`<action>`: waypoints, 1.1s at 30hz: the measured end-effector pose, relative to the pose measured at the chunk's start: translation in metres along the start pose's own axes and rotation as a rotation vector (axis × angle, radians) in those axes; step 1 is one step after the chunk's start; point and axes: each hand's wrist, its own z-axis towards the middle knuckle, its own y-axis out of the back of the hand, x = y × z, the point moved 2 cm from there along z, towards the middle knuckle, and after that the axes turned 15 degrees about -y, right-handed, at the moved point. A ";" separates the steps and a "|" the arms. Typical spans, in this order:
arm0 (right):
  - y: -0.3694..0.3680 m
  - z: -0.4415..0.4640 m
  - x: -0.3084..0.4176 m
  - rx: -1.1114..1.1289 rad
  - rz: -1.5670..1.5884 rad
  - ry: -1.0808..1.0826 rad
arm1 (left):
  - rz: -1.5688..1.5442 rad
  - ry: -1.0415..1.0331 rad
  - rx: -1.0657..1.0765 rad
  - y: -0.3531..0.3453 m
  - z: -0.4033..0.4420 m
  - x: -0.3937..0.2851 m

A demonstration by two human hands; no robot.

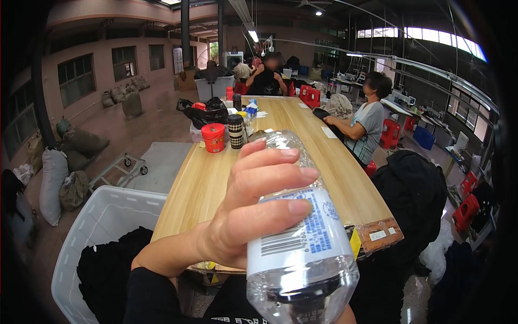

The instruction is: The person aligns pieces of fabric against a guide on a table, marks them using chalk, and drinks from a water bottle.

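Observation:
My left hand (259,200) is wrapped round a clear plastic bottle (302,243), close to the camera. The bottle has a white label with blue print and a barcode, and its base points toward me at the bottom. Behind the bottle's lower end, a bit of skin from my other arm shows at the bottom edge; my right hand's fingers are hidden. Beyond lies the long wooden table (280,116), with a red tub (213,137) and a checkered flask (236,131) on its left side.
A white bin (70,254) with black cloth stands at the left. A black bag (208,112) is by the table's far left edge. One person (364,124) sits at the right side, another (265,78) at the far end. Dark cloth (410,189) is piled at right.

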 end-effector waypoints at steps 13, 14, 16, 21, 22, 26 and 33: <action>-0.003 0.002 -0.013 -0.001 0.046 -0.002 | -0.134 0.140 0.137 0.002 -0.004 -0.012; -0.004 0.002 -0.012 -0.003 0.085 -0.014 | -0.142 0.146 0.140 -0.001 -0.008 -0.015; -0.002 -0.001 -0.005 0.008 0.080 -0.026 | -0.167 0.181 0.055 -0.009 -0.018 -0.019; -0.002 -0.002 0.002 0.030 0.068 -0.073 | -0.375 0.504 0.085 0.002 -0.038 -0.022; -0.003 -0.001 -0.003 0.023 0.079 -0.039 | -0.427 0.712 0.000 0.002 -0.047 -0.024; 0.000 -0.004 0.005 0.025 0.055 -0.064 | -0.445 1.327 -0.131 0.011 -0.083 -0.029; -0.002 -0.001 0.001 0.048 0.059 -0.055 | -0.252 1.460 -0.278 0.054 -0.149 -0.035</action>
